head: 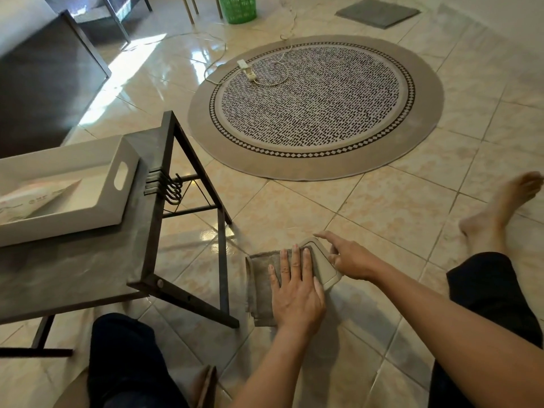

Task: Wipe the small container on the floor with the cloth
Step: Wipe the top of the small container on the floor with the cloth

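Note:
A small beige container (322,262) with rounded corners lies flat on the tiled floor in front of me. A grey-brown cloth (260,287) is draped over its left part and spreads onto the tiles. My left hand (295,293) presses flat on the cloth, fingers spread and reaching onto the container. My right hand (348,257) rests on the container's right edge, index finger stretched along its far rim, the other fingers curled against its side.
A low dark metal-framed table (88,260) stands just left, carrying a white tray (123,184). A round patterned rug (318,107) with a power strip (247,70) and cable lies ahead. My legs flank the work spot; a green basket (237,8) is far back.

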Tool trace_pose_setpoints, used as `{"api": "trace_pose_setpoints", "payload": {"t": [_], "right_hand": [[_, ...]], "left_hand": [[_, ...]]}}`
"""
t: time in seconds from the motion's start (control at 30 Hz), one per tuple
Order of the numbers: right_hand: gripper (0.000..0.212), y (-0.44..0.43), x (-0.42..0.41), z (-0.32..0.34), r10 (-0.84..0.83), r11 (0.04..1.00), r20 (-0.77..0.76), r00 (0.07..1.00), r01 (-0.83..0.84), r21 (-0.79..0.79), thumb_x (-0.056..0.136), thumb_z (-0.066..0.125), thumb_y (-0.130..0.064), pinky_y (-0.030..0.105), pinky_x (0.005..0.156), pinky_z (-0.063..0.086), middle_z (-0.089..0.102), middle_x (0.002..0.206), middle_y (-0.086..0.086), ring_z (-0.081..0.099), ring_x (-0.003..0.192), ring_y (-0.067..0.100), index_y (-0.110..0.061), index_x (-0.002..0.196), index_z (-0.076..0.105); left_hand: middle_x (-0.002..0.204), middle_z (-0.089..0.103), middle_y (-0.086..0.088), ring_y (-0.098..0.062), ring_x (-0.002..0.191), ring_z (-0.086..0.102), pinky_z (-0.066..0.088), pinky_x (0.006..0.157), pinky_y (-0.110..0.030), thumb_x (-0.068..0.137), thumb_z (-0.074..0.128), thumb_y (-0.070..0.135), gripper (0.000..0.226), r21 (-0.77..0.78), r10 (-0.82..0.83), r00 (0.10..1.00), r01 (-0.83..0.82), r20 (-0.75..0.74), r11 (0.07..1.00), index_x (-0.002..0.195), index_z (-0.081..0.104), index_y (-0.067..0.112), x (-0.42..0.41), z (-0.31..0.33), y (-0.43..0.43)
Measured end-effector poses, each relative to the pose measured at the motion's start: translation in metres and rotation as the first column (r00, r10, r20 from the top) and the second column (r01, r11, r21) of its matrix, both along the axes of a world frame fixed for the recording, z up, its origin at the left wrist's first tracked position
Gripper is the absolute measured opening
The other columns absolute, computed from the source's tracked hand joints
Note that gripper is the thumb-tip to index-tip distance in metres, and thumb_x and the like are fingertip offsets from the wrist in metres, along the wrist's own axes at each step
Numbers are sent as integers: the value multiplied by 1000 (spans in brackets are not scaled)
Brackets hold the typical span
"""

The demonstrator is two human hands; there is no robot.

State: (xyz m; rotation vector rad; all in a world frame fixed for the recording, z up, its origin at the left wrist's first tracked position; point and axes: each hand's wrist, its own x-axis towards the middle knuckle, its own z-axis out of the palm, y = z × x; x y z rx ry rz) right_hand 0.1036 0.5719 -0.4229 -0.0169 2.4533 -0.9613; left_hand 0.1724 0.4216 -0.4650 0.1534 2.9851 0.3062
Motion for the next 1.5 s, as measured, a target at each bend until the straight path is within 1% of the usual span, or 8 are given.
{"api": "trace_pose_setpoints", "payload": {"t": [0.13, 0.23, 0.37, 0.47, 0.7, 0.87, 1.0, 1.5], "right_hand": [[63, -5, 13, -2, -45, 996, 0, 999, 44, -74, 96, 50, -3, 23, 59, 51, 58, 85, 1, 60, 72, 14, -35, 148, 34], [66, -10, 23, -4, -92, 979, 74, 993, 103, -175, 95, 50, 1, 34, 62, 64, 55, 87, 7, 64, 71, 20, -36, 147, 32], [74, -3, 21, -5, -144, 928, 200, 969, 203, -313, 91, 55, 4, 38, 66, 64, 59, 85, 9, 66, 66, 20, -37, 149, 33], [74, 3, 9, -5, -147, 903, 215, 966, 219, -369, 86, 62, 9, 35, 70, 63, 57, 83, 9, 62, 71, 17, -29, 146, 43], [59, 0, 9, -7, -117, 878, 226, 967, 207, -431, 86, 59, 14, 41, 71, 63, 53, 84, 14, 62, 75, 21, -24, 131, 52], [57, -2, 10, -9, -144, 890, 177, 974, 206, -407, 85, 59, 12, 43, 73, 64, 54, 81, 12, 61, 75, 20, -23, 129, 52], [60, -3, 10, -9, -149, 889, 181, 972, 212, -406, 83, 54, 17, 47, 75, 63, 53, 81, 12, 61, 75, 21, -24, 128, 55], [53, -14, 4, -3, -121, 943, 107, 987, 148, -298, 85, 63, 6, 41, 70, 65, 47, 86, 10, 57, 74, 21, -26, 126, 54]], "left_hand": [[164, 2, -6, -30, 150, -3, -8, 115, -51, 95, 20, 40, 65, -10, -7, 1000, 7, -8, 1000, 154, 8, 19, -3, 0, -1], [162, -15, -4, -27, 148, -19, -19, 113, -49, 94, 11, 42, 66, 3, -3, 1000, 3, 13, 1000, 154, -3, 21, -2, 5, 0], [156, -33, -2, -23, 143, -32, -19, 116, -46, 98, 17, 39, 66, 62, 9, 993, -16, 114, 998, 153, -17, 22, -7, 20, 2], [158, -27, 0, -23, 146, -27, -15, 117, -44, 99, 24, 37, 67, 120, -96, 981, 77, 169, 990, 155, -11, 23, -16, 30, -11], [160, -26, 6, -18, 145, -29, -10, 120, -47, 100, 18, 44, 62, 15, -234, 971, 234, 51, 972, 153, -12, 32, -16, 19, -19], [160, -26, 5, -18, 145, -30, -15, 117, -51, 97, 12, 46, 63, 5, -75, 996, 74, 46, 997, 153, -14, 31, -16, 12, -11], [159, -26, 6, -18, 144, -30, -12, 119, -51, 99, 15, 42, 62, 19, -132, 989, 131, 61, 991, 152, -15, 32, -11, 13, -5], [163, -19, 3, -20, 146, -26, -13, 118, -51, 99, 14, 46, 62, 46, 3, 999, -6, 48, 999, 153, -13, 33, -24, 12, -24]]}}
